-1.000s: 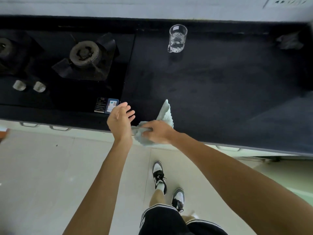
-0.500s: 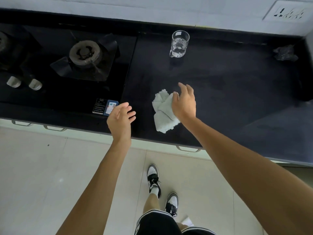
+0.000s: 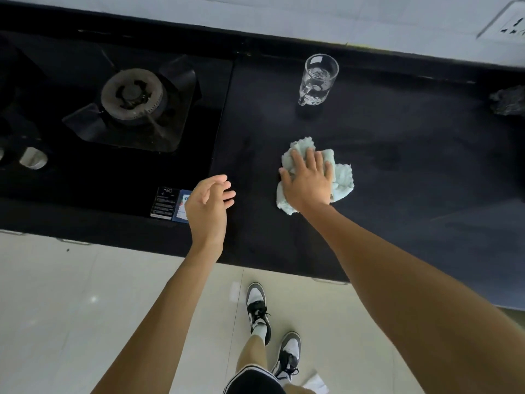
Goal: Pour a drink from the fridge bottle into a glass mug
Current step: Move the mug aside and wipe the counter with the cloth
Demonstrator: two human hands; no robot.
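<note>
Countertop (image 3: 397, 194): a long black surface spans the frame beneath a pale wall, its near edge meeting a light tiled floor (image 3: 71, 308)
Hob (image 3: 85, 172): a black gas hob fills the counter's left side; one round burner (image 3: 132, 93) sits under a dark pan support, a pale knob (image 3: 33, 157) shows at the far left and a printed label (image 3: 166, 205) lies at the front corner
Right arm and right hand (image 3: 308, 183): the bare arm reaches in from the lower right; the hand lies flat, fingers spread, palm pressing down on the cloth without gripping it
Left hand (image 3: 208, 204): hangs above the counter's front edge beside the hob label, open and empty, fingers loosely curved, touching nothing
Cloth (image 3: 342, 177): a crumpled pale blue-green rag lies on the counter under the right hand, bunched out beyond the fingertips and to the right
Glass mug (image 3: 318, 79): stands upright near the back wall, well beyond the cloth, holding clear liquid, handle turned toward the camera; neither hand is near it
Shoes (image 3: 257, 308): black-and-white sneakers on the tiles below the counter
Far right: a dark crumpled object (image 3: 508, 100) rests on the counter, too dim to identify
</note>
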